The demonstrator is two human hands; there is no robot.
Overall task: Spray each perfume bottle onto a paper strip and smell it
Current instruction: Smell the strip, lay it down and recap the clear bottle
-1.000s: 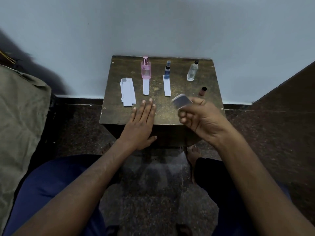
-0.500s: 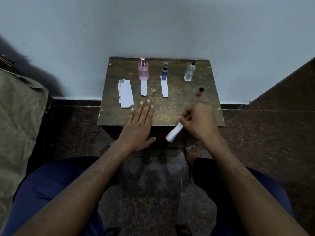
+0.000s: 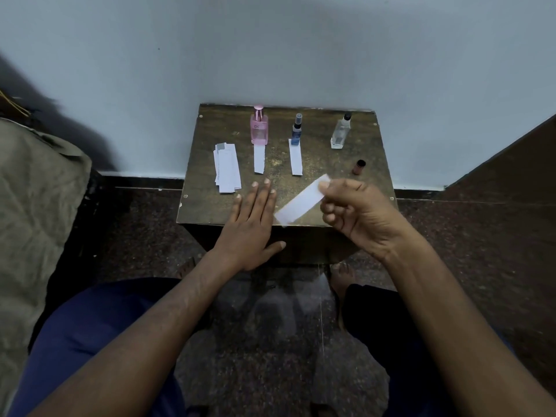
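A loose stack of white paper strips [image 3: 227, 167] lies at about nine o'clock on the small dark wooden table [image 3: 325, 188]. Next to it, the square pink glass perfume bottle [image 3: 259, 126] stands at eleven o'clock with a used white strip [image 3: 259, 158] flat in front of it. The slim blue spray bottle [image 3: 296, 130] stands at twelve o'clock, its own white strip [image 3: 296, 157] touching its base. The left hand [image 3: 252, 219] rests flat on the near edge, fingers straight, holding nothing. The right hand [image 3: 358, 210] pinches one end of a fresh white paper strip [image 3: 301, 203] between thumb and fingers, the strip slanting above the table at about five o'clock. The clear glass bottle with a black nozzle [image 3: 341, 132] stands at one o'clock, uncapped, its small brown cap [image 3: 359, 167] standing nearby.

The light end-pinch looks risky: the strip could flutter or slip out. Reaching past the cap could knock it or the narrow clear bottle over.
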